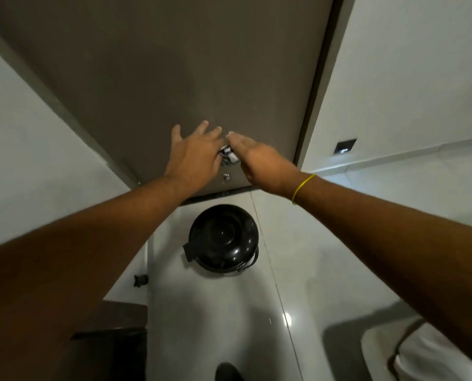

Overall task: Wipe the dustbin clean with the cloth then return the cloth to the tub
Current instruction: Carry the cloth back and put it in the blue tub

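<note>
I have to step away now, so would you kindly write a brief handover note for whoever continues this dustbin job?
Left hand: open, fingers spread, at the brown door, holding nothing.
Right hand: open, flat, beside the left, near the metal fitting.
Black dustbin: on the floor below the door, lid closed.
Cloth and tub: not in view.
Done: no sign of wiping.
Left: get the cloth, wipe the dustbin, return the cloth to the tub.

Hidden or cut off

I can't identify the small metal fitting (228, 156) between my hands; white tub (427, 350) runs off the bottom-right edge.
</note>
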### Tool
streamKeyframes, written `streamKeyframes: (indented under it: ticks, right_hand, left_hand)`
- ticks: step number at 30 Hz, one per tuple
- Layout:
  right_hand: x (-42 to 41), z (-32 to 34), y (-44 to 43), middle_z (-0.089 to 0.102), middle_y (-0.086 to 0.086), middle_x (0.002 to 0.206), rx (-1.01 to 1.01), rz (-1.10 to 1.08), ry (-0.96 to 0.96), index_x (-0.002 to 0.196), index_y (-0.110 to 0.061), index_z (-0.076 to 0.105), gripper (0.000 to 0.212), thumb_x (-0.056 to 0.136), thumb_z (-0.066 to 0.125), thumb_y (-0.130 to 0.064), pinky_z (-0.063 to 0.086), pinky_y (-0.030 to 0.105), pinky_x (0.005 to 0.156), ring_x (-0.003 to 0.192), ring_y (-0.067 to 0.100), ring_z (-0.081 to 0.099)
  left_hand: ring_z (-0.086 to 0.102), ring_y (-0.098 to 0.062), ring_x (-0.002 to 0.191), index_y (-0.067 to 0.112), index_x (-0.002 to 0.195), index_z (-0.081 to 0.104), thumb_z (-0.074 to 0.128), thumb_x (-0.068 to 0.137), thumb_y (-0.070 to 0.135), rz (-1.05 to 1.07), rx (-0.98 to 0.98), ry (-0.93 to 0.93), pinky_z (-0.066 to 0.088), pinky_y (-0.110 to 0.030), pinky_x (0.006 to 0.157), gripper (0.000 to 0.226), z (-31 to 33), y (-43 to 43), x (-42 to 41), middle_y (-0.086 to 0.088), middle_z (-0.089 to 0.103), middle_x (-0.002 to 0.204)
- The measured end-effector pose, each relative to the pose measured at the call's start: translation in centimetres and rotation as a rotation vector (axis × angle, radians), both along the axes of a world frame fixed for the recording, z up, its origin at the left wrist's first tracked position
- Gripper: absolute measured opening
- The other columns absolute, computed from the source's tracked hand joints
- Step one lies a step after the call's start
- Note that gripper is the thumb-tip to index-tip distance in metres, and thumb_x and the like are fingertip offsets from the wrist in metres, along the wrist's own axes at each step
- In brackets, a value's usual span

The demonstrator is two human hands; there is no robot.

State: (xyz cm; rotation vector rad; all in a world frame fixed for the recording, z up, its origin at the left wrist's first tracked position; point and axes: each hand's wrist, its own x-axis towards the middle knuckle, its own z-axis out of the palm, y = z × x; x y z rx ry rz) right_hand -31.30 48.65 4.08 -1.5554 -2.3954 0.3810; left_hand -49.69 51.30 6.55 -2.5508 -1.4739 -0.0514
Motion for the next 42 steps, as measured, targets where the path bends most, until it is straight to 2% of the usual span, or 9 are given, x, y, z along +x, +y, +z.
streamKeyframes:
  ticks: [3,8,13,18,20,26,32,38,42]
  right_hand:
    - [1.6,9.5,-2.2,0.030,0.019,0.176,0.064,-0.030,-0.021,0.169,-0.004,0.024,0.073,0.101,0.051,0.003,0.033,0.032,0.126,0.161,0.032,0.038]
    - [3.6,27.2,-4.4,0.042,0.023,0.170,0.276,-0.064,-0.054,0.166,0.000,0.031,0.069,0.100,0.051,0.005,0.038,0.035,0.125,0.155,0.036,0.047]
    - [6.0,39.9,-7.5,0.060,0.020,0.153,0.409,-0.083,-0.110,0.155,-0.001,0.046,0.059,0.097,0.053,0.008,0.056,0.045,0.106,0.133,0.039,0.064]
    - [12.3,43.6,-12.1,0.069,0.009,0.137,0.398,-0.181,-0.265,0.143,-0.015,0.053,0.047,0.097,0.060,-0.010,0.060,0.050,0.081,0.111,0.038,0.073]
    - [15.2,43.2,-14.4,0.071,0.005,0.129,0.362,-0.245,-0.302,0.134,-0.018,0.058,0.040,0.094,0.061,-0.014,0.054,0.042,0.069,0.105,0.039,0.074]
    - [28.7,33.6,-30.9,0.072,0.004,0.122,0.014,-0.545,-0.290,0.125,-0.018,0.062,0.035,0.092,0.066,-0.010,0.038,0.038,0.069,0.103,0.039,0.071]
    - [37.0,20.3,-51.3,0.071,0.005,0.115,-0.206,-0.818,-0.263,0.118,-0.017,0.061,0.030,0.092,0.057,-0.002,0.037,0.038,0.067,0.099,0.038,0.070]
    - [36.1,3.6,-65.2,0.068,0.001,0.141,-0.372,-1.021,-0.218,0.146,-0.021,0.056,0.050,0.097,0.051,-0.011,0.045,0.043,0.073,0.110,0.040,0.072]
    - [31.3,-6.3,-68.1,0.069,0.008,0.138,-0.595,-1.054,-0.035,0.137,-0.020,0.064,0.035,0.106,0.049,-0.025,0.054,0.044,0.094,0.123,0.036,0.068]
  left_hand:
    - [0.049,-0.027,0.146,0.019,0.143,0.055,0.054,0.101,0.022,-0.038,0.008,-0.063,0.037,-0.056,0.117,0.043,10.6,-2.1,2.0,-0.007,0.057,0.153]
    - [0.073,-0.039,0.094,0.015,0.111,0.064,0.057,0.099,0.020,-0.045,0.115,-0.236,0.057,-0.047,0.082,0.015,29.0,-5.4,4.0,-0.011,0.077,0.107]
    - [0.073,-0.035,0.088,0.014,0.108,0.062,0.056,0.101,0.016,-0.096,0.249,-0.199,0.056,-0.044,0.075,0.009,41.1,-8.1,6.7,-0.007,0.076,0.101]
    - [0.075,-0.033,0.086,0.013,0.112,0.065,0.066,0.097,0.017,-0.247,0.283,-0.120,0.057,-0.041,0.067,0.016,44.0,-10.6,12.2,-0.007,0.078,0.106]
    - [0.074,-0.033,0.086,0.018,0.108,0.060,0.061,0.099,0.018,-0.292,0.235,-0.078,0.056,-0.043,0.068,0.009,43.2,-11.7,15.0,-0.004,0.076,0.104]
    - [0.069,-0.039,0.080,0.016,0.101,0.058,0.057,0.099,0.017,-0.604,-0.023,-0.024,0.041,-0.039,0.061,0.002,32.0,-21.4,31.4,-0.008,0.074,0.090]
    - [0.069,-0.041,0.089,0.014,0.106,0.059,0.053,0.099,0.012,-0.948,-0.340,-0.003,0.053,-0.047,0.073,0.009,16.3,-36.8,44.2,-0.012,0.072,0.101]
    - [0.063,-0.034,0.117,0.015,0.134,0.057,0.052,0.095,-0.002,-1.166,-0.540,0.098,0.051,-0.045,0.095,0.043,-1.8,-48.2,48.1,-0.010,0.064,0.130]
    - [0.058,-0.027,0.131,0.021,0.132,0.061,0.052,0.097,0.011,-1.223,-0.658,0.447,0.034,-0.041,0.116,0.038,-11.1,-51.9,45.8,-0.004,0.063,0.139]
